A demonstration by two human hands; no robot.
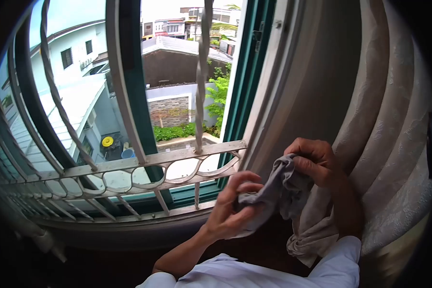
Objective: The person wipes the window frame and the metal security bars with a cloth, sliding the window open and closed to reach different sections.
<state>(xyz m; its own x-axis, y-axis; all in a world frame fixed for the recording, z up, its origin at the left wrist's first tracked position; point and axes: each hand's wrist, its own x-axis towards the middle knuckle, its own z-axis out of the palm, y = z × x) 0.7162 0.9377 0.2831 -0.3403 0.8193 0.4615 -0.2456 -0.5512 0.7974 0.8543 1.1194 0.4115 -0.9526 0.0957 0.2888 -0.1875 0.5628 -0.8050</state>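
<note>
Grey cloth in both hands, beside barred window

We hold the cloth point(266, 199) in front of us, between the window grille point(177, 165) and the curtain point(384, 120). Right hand point(317, 162): thumb and fingers pinch its bunched top. Left hand point(233, 206): fingers curled, cloth gathered against the palm; how firmly, we cannot tell. The cloth hangs crumpled between the two. Below the right hand, beige fabric point(317, 237) lies in twisted folds near the curtain; whether it joins the curtain, we cannot tell.

Containers, outside and below: one blue tub point(128, 153), contents too small to read. Near it, a round yellow object point(107, 141); we cannot tell whether it is a lid or a basin.
</note>
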